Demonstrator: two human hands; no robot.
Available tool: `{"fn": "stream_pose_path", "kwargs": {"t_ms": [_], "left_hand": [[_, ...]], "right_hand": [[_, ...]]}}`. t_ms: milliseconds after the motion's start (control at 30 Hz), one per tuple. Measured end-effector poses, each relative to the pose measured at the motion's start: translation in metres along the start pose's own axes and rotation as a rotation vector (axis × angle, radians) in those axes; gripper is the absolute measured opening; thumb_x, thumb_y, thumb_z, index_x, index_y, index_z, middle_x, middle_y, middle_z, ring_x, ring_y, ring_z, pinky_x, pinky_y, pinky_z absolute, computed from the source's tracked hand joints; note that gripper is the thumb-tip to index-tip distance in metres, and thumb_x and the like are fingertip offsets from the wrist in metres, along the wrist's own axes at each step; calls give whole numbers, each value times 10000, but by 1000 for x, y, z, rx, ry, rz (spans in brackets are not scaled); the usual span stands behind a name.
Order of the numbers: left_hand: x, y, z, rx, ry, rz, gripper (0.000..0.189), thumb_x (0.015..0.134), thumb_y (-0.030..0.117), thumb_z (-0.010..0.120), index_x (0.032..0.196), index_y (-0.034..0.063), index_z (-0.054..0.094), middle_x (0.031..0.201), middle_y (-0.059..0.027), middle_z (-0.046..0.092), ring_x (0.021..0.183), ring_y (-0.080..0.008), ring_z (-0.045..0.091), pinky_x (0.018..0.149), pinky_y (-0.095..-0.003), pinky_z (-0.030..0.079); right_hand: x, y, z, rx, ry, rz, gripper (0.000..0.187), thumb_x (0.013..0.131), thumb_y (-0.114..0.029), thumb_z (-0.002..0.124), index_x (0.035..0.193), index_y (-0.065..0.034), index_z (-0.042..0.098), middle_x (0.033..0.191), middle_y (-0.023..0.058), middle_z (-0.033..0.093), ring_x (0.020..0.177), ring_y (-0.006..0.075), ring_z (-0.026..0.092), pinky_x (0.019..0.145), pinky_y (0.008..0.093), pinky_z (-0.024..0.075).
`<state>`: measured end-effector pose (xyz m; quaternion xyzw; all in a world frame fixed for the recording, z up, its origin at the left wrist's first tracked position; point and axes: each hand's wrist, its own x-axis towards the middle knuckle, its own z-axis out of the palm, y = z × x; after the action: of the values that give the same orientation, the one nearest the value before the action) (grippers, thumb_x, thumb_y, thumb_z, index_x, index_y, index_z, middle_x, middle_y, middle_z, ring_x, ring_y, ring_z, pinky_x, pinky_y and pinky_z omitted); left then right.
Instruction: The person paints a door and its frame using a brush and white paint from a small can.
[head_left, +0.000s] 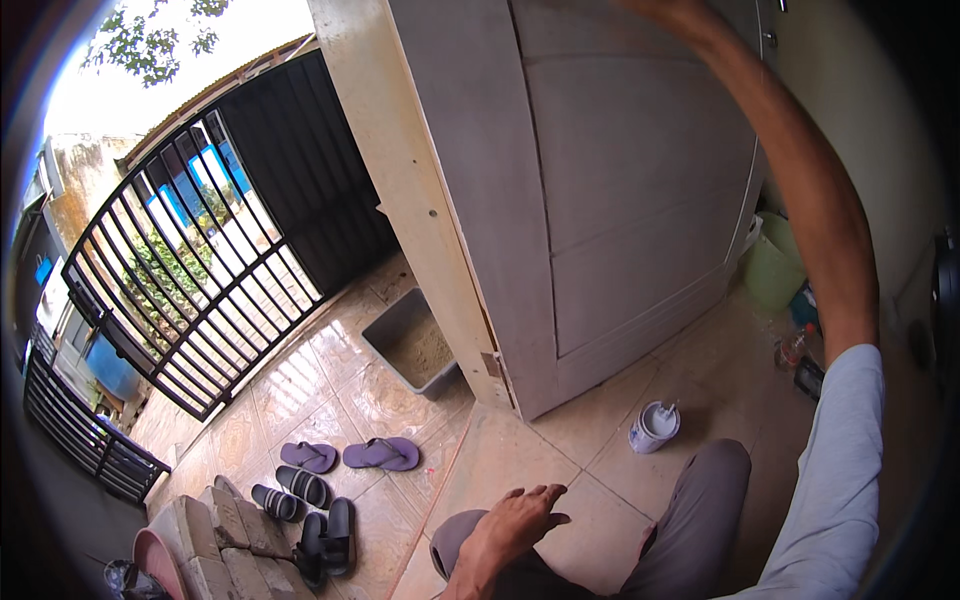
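My left hand (523, 517) hovers by my bent left knee, palm down, fingers somewhat spread and holding nothing. My right arm reaches up across a grey panelled door (637, 165). Only the wrist end of my right hand (660, 6) shows at the top edge; its fingers are out of view, so what it holds or touches is hidden. The door stands ajar, and its grey coat looks streaky and uneven. On the tiled floor before my right knee sits a small open paint can (654, 430) with pale paint inside and on its rim.
A cream door frame (420, 187) borders the door's left. Outside are a grey tub of sand-like material (416, 352), purple flip-flops (382, 454), black slides (341, 536), stacked blocks (225, 540) and a black metal gate (217, 300). Right stand a green bucket (772, 262) and a plastic bottle (795, 346).
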<state>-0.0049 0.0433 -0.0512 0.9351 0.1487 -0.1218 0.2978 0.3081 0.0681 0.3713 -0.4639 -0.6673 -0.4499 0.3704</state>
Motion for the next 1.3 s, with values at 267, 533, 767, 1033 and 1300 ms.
{"fn": "stream_pose_path", "kwargs": {"t_ms": [267,533,767,1033,1300], "left_hand": [[-12,13,-7,8,26,-66,539,982,408,603,1401,78,523,1344,-165,620,1259,-370,571,1133,-438,402],[-7,16,1,49,72,-50,386,977,320,609,1285,87,618,1261,-124,657,1200,-301,608,1129,-428,407],[25,46,61,-120,60,211,160,951,199,642,1028,62,671,1210,-102,662,1199,-272,607,1115,-436,417],[112,43,174,-808,119,72,190,955,154,690,1022,7,590,1169,-170,683,1165,-318,646,974,-400,509],[174,10,244,-892,170,-117,351,1029,349,608,951,9,574,919,-76,622,888,-162,564,812,-343,462]], "right_hand": [[-137,-33,50,-84,-3,-375,195,838,-60,760,1022,-104,715,900,45,751,774,185,728,676,312,580],[-337,-108,33,484,-503,460,122,869,-98,753,986,-76,726,978,67,752,830,187,740,709,293,591],[-389,-109,-41,614,-40,1224,185,958,-159,707,1058,-4,712,943,53,715,792,150,690,742,284,565],[-546,-90,-108,1307,587,1718,383,1031,-289,540,1238,25,613,1097,134,684,1022,204,664,918,390,554],[-696,-146,-126,1542,1269,1841,402,1035,-278,489,1229,60,589,1092,143,654,991,248,624,933,434,517]]}}
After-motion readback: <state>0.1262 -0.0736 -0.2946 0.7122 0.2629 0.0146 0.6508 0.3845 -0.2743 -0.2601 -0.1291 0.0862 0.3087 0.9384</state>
